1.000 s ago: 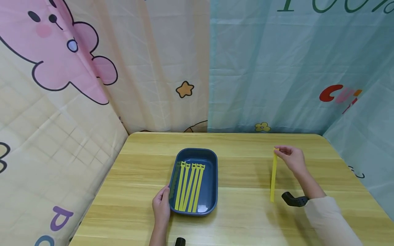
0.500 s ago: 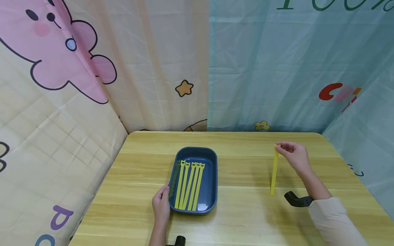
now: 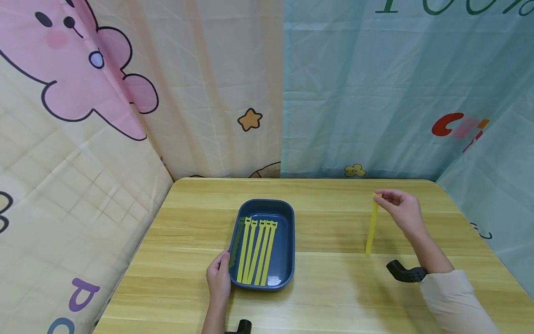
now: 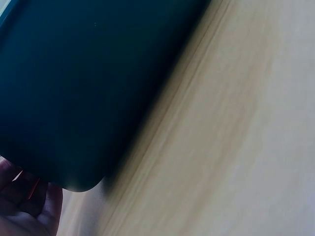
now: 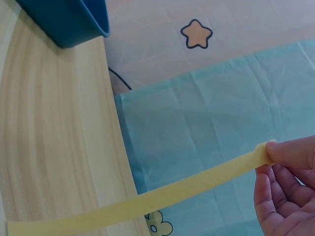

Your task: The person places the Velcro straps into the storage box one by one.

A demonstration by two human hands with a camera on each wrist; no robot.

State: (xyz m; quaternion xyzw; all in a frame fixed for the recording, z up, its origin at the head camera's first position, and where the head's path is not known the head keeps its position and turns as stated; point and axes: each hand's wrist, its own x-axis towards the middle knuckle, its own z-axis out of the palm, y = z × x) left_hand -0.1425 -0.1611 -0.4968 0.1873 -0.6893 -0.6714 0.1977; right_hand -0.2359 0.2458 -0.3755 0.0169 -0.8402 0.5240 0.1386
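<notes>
My left hand (image 3: 219,274) grips the left side of a dark blue rectangular tray (image 3: 289,260), thumb on top at the rim. In the left wrist view the tray's outer surface (image 4: 88,88) fills the upper left, with curled fingers at its corner. Several yellow hook-and-loop cable ties (image 3: 259,253) lie side by side inside it, slotted heads toward the far end. To the right, my right hand (image 3: 402,211) pinches one more yellow cable tie (image 3: 371,229) by its top end between thumb and fingers. That tie hangs down over the table; its head is partly hidden by the fingertips.
The wooden table (image 3: 325,297) runs back to a curtain (image 3: 354,93) with printed figures. A black curved wrist mount (image 3: 405,272) sits by the right sleeve cuff (image 3: 444,287). Another black piece (image 3: 244,326) shows beside the left forearm.
My right hand has moved slightly up and to the right, carrying the hanging cable tie, whose lower end rises. The left hand and tray stay in place.
</notes>
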